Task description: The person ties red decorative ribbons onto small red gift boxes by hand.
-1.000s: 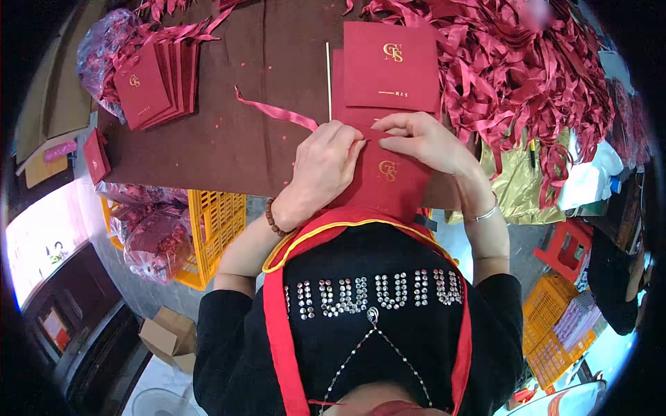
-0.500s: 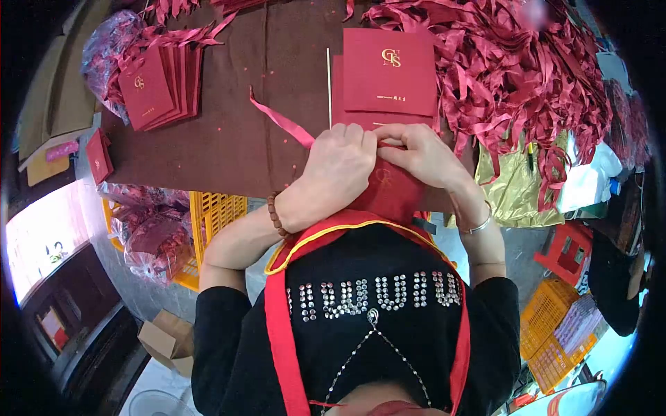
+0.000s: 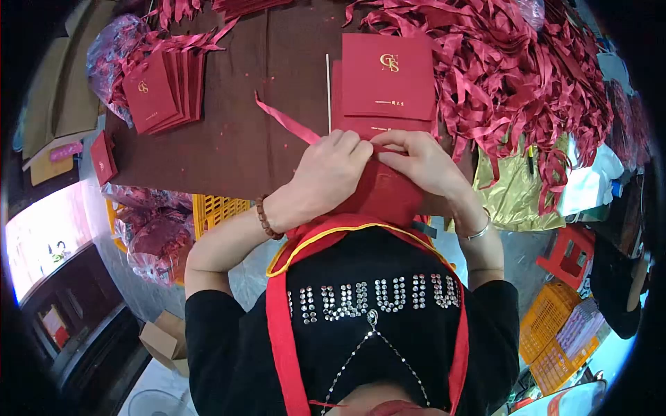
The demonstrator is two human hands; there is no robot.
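Observation:
At the table's front edge, my left hand (image 3: pixel 331 170) is closed, fingers pinched at the top of a flat red pouch (image 3: pixel 392 194) with a faint gold logo. A pink-red ribbon (image 3: pixel 286 121) trails out to the left from under this hand. My right hand (image 3: pixel 422 163) pinches at the same top edge, thumb and fingers together, its fingertips close to the left ones. What exactly lies between the fingertips is hidden. Just beyond my hands is a stack of red pouches (image 3: pixel 388 73) with gold lettering.
A large heap of red ribbons (image 3: pixel 513 90) covers the table's right side. Fanned red pouches (image 3: pixel 152 93) and a clear plastic bag (image 3: pixel 111 59) sit at the left. Gold wrapping (image 3: pixel 517 194) hangs at the right edge. Yellow crates (image 3: pixel 551 312) stand below.
Both hands stay at the top of the pouch. My left hand has shifted slightly left and down, its elbow further out. The whole view has dipped a little.

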